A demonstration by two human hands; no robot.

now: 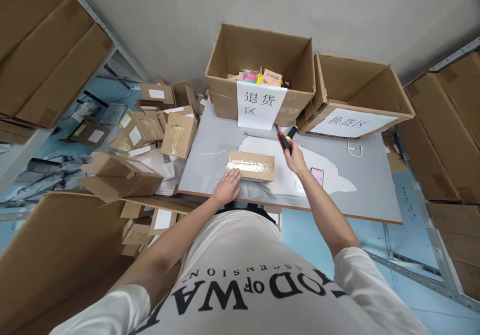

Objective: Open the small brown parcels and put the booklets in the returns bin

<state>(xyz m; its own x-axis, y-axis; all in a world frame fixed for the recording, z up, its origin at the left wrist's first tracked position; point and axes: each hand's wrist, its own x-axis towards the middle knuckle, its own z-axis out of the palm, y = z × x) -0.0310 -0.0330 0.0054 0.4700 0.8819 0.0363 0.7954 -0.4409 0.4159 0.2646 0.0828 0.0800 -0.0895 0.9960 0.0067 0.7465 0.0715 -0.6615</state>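
A small brown cardboard box (258,162), sealed with clear tape across its top, lies on the grey table (202,140) in front of me. My left hand (227,186) rests on the box's near left corner, fingers stretched out flat. Above and right of the box, my right hand (294,157) is closed around a red and black utility knife (284,139). The knife points away from me and stays apart from the box. Behind it lies a yellow and black tool (292,132), partly hidden.
At the back stand a large open carton (225,97) holding colourful packages and another open carton (360,92), both with paper signs. A phone (317,176) lies on the white sheet (337,182). Brown boxes (179,135) pile up on the left; shelves with cartons (431,125) flank the right.
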